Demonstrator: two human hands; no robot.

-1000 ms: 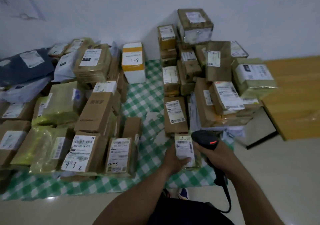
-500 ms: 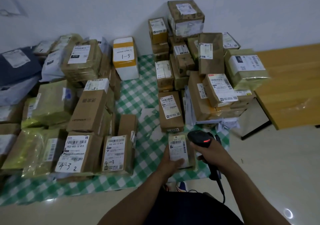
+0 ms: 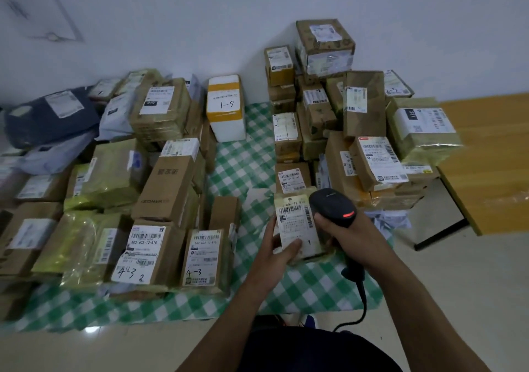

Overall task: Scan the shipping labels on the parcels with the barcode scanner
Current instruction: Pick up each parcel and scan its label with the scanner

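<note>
Your left hand [image 3: 273,254] grips the small parcel [image 3: 317,253], label [image 3: 296,222] upward. Just beside it, your right hand [image 3: 347,232] grips the scanner [image 3: 332,205]. Aim squarely at the barcode, without tilting.

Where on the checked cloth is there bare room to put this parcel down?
A bare strip of cloth runs between the left pile and the right stack, from the white box to the front edge near the parcel. Both piles are packed tight.
</note>
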